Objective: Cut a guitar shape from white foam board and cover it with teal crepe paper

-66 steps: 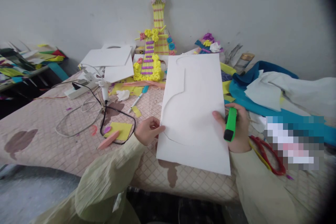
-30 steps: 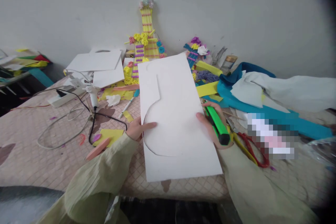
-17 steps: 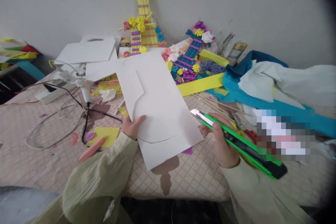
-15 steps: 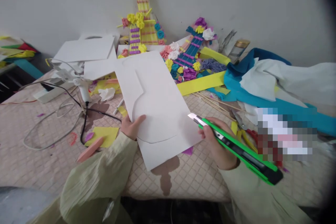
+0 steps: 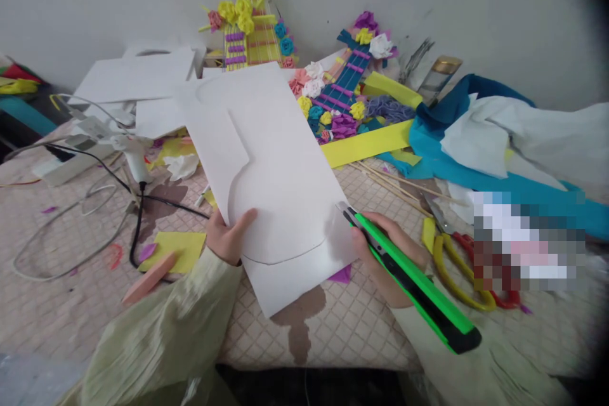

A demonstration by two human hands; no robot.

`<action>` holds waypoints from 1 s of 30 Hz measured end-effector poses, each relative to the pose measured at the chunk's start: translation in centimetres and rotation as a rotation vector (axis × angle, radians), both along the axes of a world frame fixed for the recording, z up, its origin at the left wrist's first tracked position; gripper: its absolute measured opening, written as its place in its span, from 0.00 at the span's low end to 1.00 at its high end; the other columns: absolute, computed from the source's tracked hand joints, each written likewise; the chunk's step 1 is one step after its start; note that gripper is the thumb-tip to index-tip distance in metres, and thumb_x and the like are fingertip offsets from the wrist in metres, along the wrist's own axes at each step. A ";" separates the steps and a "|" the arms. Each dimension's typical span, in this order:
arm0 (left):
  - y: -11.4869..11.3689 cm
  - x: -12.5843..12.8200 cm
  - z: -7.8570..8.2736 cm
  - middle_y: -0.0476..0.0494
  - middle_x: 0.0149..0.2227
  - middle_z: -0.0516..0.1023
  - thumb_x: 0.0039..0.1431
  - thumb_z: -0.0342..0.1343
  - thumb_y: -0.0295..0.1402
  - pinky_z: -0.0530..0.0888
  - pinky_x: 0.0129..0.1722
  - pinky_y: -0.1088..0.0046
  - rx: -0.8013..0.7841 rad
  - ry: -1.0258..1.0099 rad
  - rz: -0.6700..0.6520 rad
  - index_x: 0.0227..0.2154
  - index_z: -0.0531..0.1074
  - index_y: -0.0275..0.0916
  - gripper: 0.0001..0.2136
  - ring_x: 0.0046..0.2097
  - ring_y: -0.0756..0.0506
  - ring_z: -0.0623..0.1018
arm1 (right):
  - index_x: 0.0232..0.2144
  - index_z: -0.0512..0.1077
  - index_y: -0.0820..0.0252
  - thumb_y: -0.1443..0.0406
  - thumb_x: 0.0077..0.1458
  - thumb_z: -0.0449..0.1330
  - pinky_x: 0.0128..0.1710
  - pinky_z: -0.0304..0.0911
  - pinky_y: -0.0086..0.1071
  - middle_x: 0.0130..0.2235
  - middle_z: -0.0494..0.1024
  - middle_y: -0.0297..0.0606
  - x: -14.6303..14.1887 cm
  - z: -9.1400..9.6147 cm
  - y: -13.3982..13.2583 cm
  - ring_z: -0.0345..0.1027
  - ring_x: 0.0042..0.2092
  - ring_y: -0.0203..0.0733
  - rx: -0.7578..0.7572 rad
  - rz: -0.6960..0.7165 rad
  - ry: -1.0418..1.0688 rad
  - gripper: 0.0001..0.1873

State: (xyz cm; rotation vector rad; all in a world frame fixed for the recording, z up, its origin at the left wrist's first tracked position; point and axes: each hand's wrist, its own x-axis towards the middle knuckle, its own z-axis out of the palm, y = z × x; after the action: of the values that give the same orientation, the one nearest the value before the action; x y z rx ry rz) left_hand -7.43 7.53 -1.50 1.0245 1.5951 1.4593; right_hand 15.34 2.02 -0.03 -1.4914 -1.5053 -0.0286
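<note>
A white board (image 5: pixel 285 158), with a curved outline cut or scored into it, lies slanted before me. My left hand (image 5: pixel 227 238) grips its left edge, thumb on top and fingers out of sight beneath. In my right hand (image 5: pixel 378 276) is a green and black utility knife (image 5: pixel 412 276), gripped along its body. The blade's tip is at the lower right part of the board, by the end of the curved line. Whether the blade has gone into the board I cannot tell.
Scissors with yellow handles (image 5: pixel 457 276) lie to the right, near teal paper (image 5: pixel 528 187). A glue gun (image 5: pixel 134 162) and cables are on the left. Behind the board stand decorated paper guitars (image 5: pixel 345 89). A yellow sheet (image 5: pixel 183 254) lies beside my left sleeve.
My right hand has brought the knife left, its blade now over the board's right part. The curved line reaches further up on the right. The view has shifted slightly; my left hand keeps its hold.
</note>
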 end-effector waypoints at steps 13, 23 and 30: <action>-0.4 0.2 0.3 0.49 0.25 0.73 0.36 0.63 0.38 0.70 0.21 0.77 0.037 0.054 0.007 0.26 0.69 0.37 0.14 0.25 0.49 0.71 | 0.36 0.70 0.57 0.62 0.47 0.58 0.26 0.68 0.32 0.30 0.78 0.36 -0.7 -0.2 -0.2 0.72 0.27 0.40 0.052 -0.065 -0.147 0.11; -0.7 0.3 0.7 0.49 0.24 0.72 0.37 0.62 0.38 0.70 0.22 0.75 0.060 0.110 0.016 0.26 0.69 0.37 0.13 0.26 0.48 0.72 | 0.40 0.65 0.57 0.64 0.46 0.60 0.25 0.67 0.30 0.30 0.77 0.35 -0.6 -1.1 -1.0 0.72 0.28 0.40 0.124 -0.006 -0.413 0.16; -1.4 0.7 1.8 0.50 0.23 0.71 0.38 0.61 0.38 0.67 0.20 0.77 0.066 0.115 0.029 0.24 0.68 0.37 0.13 0.23 0.51 0.69 | 0.39 0.65 0.58 0.64 0.45 0.60 0.23 0.67 0.31 0.31 0.78 0.37 -1.6 -0.9 -2.2 0.72 0.26 0.41 0.058 -0.073 -0.375 0.16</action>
State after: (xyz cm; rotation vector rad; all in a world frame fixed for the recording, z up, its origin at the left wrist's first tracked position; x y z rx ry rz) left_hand -6.69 6.11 0.32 1.1457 1.6584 1.5047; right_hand 13.79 -0.21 -0.93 -1.5520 -1.7262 -0.4126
